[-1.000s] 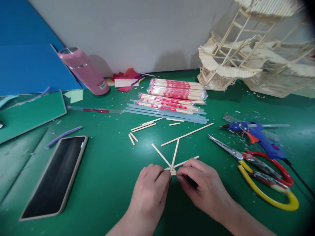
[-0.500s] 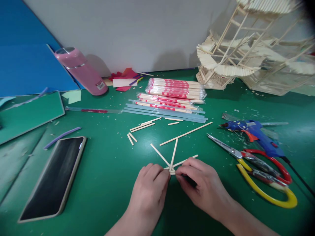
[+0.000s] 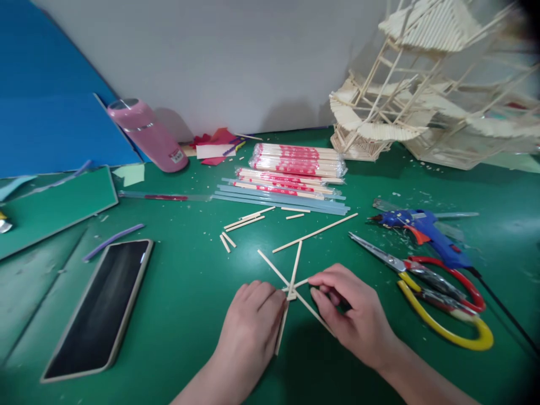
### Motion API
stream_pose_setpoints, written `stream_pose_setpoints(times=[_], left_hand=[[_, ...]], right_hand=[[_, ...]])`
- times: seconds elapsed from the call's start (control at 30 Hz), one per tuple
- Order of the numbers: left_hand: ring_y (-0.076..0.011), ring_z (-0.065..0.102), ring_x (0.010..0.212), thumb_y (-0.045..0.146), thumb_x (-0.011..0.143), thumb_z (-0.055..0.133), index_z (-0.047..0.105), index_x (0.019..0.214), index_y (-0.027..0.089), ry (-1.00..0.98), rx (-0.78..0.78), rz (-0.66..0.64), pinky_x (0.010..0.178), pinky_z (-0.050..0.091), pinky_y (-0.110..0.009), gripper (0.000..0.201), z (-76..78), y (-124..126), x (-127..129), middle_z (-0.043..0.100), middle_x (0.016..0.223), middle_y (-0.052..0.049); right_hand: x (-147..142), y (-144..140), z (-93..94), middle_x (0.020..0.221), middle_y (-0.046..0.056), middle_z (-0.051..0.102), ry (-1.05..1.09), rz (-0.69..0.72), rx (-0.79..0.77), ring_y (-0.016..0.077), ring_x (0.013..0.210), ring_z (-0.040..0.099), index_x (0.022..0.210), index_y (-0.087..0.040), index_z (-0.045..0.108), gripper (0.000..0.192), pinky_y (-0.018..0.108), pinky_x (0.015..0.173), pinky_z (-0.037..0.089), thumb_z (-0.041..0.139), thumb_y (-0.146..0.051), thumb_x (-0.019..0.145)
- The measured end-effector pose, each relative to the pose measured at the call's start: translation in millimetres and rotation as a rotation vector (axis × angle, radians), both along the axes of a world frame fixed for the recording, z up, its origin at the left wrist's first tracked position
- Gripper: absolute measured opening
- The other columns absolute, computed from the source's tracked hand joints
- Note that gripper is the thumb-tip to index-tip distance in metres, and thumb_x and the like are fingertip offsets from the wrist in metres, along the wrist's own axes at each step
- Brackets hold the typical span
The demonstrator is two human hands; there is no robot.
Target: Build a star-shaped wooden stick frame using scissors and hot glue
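Observation:
Several thin wooden sticks [image 3: 292, 270] cross like a star on the green table, meeting in front of me. Beside the crossing, my left hand [image 3: 255, 316] is closed, its fingertips pressing the sticks' left side. My right hand [image 3: 352, 306] is curled at the right, index fingertip and thumb close together at a stick [image 3: 302, 282] that runs under the fingers. Another stick [image 3: 314, 312] slants down from the crossing toward that palm, its end partly covered. A lower stick [image 3: 281, 332] passes along the left hand's edge.
Loose stick pieces [image 3: 244, 223] and a longer stick [image 3: 315, 232] lie beyond. Behind are glue sticks [image 3: 282, 201] and wrapped chopsticks [image 3: 297, 160]. Scissors [image 3: 396, 261] and a blue glue gun [image 3: 426, 228] lie right; a phone [image 3: 101, 309] and pink bottle [image 3: 149, 135] left. A stick model [image 3: 379, 112] stands behind.
My right hand has moved slightly away from the crossing, uncovering the stick slanting down to the right. The lower stick beside my left hand now shows. The view has shifted a little.

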State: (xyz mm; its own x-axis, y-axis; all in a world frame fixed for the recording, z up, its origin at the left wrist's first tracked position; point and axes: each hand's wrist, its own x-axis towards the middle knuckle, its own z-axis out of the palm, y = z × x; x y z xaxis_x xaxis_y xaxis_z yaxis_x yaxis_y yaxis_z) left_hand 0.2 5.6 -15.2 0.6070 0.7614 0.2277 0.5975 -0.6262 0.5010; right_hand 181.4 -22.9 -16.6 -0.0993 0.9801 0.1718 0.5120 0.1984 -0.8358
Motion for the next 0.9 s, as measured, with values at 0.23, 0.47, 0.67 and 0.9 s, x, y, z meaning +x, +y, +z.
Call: stream_pose_setpoints(times=[0.23,0.47,0.67,0.9], left_hand=[[-0.0115,0.049,0.062,0.019,0.083,0.048,0.06,0.076,0.017,-0.323,-0.412,0.146,0.055,0.039,-0.021,0.014,22.5,4,-9,0.054,0.069,-0.001],[-0.0077,0.036,0.056,0.03,0.076,0.06,0.056,0.062,0.014,-0.812,-0.965,0.436,0.052,0.032,-0.019,0.021,41.0,13,-1,0.041,0.058,0.003],[-0.0063,0.04,0.054,0.026,0.073,0.065,0.06,0.069,0.015,-1.175,-1.194,0.381,0.053,0.034,-0.019,0.013,45.6,18,20,0.046,0.056,0.004],[-0.0048,0.046,0.05,0.023,0.072,0.065,0.06,0.071,0.013,-1.27,-1.177,0.412,0.051,0.037,-0.017,0.011,35.9,17,22,0.058,0.062,0.0]], right_hand=[[49,-16,12.0,0.077,0.001,0.052,-0.225,-0.429,0.077,0.0124,0.064,0.052,0.094,-0.022,0.053,0.016,0.024,0.057,0.045,0.052,-0.027,0.079],[133,-64,-7.2,0.113,0.013,0.049,-0.501,-0.482,-0.162,0.0268,0.092,0.056,0.109,-0.027,0.044,0.032,0.031,0.05,0.048,0.049,-0.028,0.077],[159,-65,-16.5,0.109,0.017,0.054,-0.669,-0.387,-0.17,0.0323,0.092,0.058,0.113,-0.021,0.044,0.044,0.042,0.076,0.045,0.052,-0.022,0.071],[161,-54,-15.6,0.094,0.013,0.065,-0.622,-0.442,-0.311,0.0315,0.078,0.064,0.099,-0.019,0.053,0.039,0.039,0.064,0.05,0.056,-0.029,0.061]])
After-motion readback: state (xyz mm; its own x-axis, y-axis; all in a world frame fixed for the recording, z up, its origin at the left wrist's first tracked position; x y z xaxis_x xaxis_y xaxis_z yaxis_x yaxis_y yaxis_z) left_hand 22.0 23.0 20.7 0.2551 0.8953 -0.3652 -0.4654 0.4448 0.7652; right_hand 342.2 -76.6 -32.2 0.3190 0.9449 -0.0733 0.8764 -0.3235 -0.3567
